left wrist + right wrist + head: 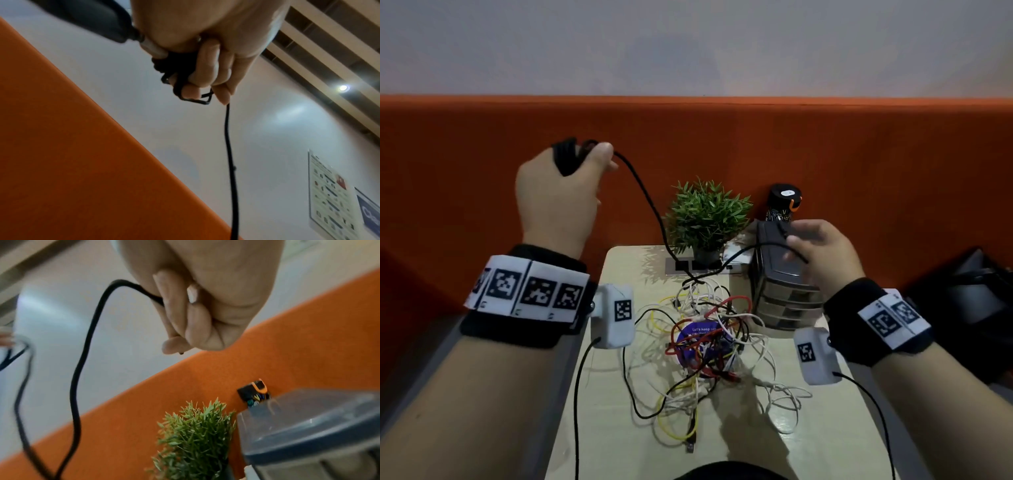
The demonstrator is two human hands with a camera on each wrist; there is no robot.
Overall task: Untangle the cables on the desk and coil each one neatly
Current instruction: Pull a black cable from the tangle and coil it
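A black cable (650,205) runs from my raised left hand (565,181) down toward the desk and back up to my right hand (822,250). My left hand grips several black loops (176,71) of it, wound round the fingers. My right hand (191,313) pinches the cable's free end, with the plug tip just showing past the fingers. Below lies a tangle (705,346) of white, red, yellow and black cables on the beige desk (825,428).
A small green plant (707,216) stands at the desk's back, a grey drawer unit (780,277) right of it under my right hand, and a dark bottle (784,202) behind. An orange partition (859,154) closes the far side. A purple round card lies under the tangle.
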